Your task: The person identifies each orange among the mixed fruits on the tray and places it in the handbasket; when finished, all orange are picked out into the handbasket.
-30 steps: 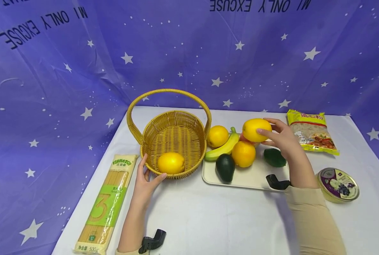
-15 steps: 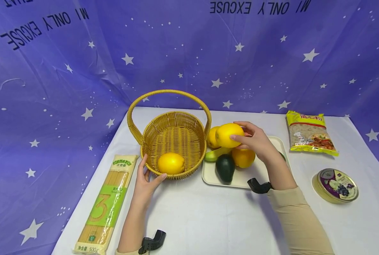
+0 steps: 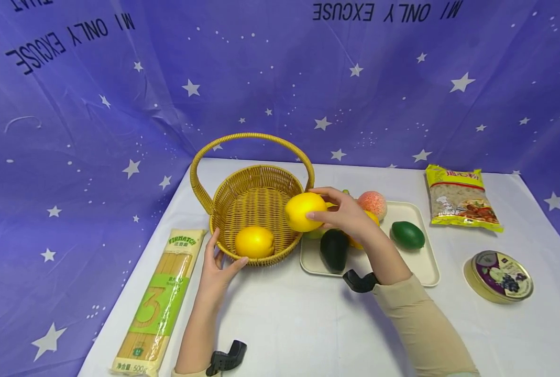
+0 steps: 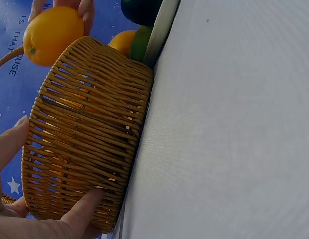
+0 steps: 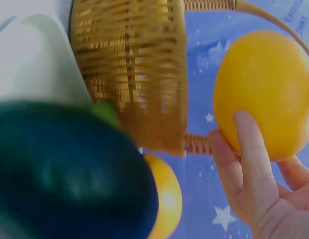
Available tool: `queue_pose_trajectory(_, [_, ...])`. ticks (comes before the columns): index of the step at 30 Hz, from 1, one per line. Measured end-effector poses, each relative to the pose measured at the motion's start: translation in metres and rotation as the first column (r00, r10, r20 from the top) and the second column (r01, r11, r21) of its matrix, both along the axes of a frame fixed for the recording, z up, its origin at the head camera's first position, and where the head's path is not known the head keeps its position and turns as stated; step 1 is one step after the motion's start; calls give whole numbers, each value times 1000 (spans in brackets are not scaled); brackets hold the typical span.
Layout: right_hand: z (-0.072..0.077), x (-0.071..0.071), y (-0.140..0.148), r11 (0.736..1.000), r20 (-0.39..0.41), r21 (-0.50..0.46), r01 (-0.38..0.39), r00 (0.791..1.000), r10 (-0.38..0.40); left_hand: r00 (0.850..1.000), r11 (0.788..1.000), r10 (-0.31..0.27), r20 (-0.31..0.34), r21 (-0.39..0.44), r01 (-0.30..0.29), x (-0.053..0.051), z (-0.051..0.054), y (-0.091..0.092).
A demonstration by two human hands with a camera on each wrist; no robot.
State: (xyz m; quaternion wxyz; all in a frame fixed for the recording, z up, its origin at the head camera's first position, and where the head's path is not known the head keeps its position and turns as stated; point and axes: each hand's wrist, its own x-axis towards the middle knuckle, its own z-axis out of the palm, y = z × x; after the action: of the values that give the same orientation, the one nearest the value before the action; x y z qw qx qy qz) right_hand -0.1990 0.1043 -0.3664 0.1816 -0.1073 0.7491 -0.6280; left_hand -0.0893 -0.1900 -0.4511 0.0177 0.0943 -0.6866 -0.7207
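In my right hand (image 3: 348, 214) I hold a yellow lemon (image 3: 305, 212) between thumb and fingers, above the right rim of the wicker basket (image 3: 220, 209). The right wrist view shows the same lemon (image 5: 264, 94) beside the basket's wall and handle. Another lemon (image 3: 254, 242) lies inside the basket at the front. My left hand (image 3: 216, 272) grips the basket's front left side, a digit at the rim and another against the weave (image 4: 89, 114) in the left wrist view. The right forearm and hand partly hide an orange and a banana on the tray.
A cream tray (image 3: 412, 267) right of the basket bears a dark avocado (image 3: 334, 251), a peach (image 3: 373, 203) and a green fruit (image 3: 408, 235). Spaghetti (image 3: 159, 301) lies at left. A yellow pasta bag (image 3: 463, 199) and a round tin (image 3: 498, 276) stand at right.
My right hand has carried the lemon leftward from above the tray to the basket's right rim. The peach and green fruit have come into fuller view. My left hand stays on the basket.
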Motion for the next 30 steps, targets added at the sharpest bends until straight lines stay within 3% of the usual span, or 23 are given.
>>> queue_pose_trajectory(6, [-6, -2, -27, 999, 5, -21, -41, 999, 41, 1000, 1000, -3, -19, -11, 2, 0, 0, 0])
queue_pose_trajectory(14, [-16, -14, -66, 998, -29, 21, -58, 998, 58, 1000, 1000, 0, -25, -17, 0, 1, 0, 0])
queue_pose_trajectory(30, [-45, -38, -128, 994, -99, 108, 22, 995, -11, 1000, 1000, 0, -5, -12, 0, -1, 0, 1])
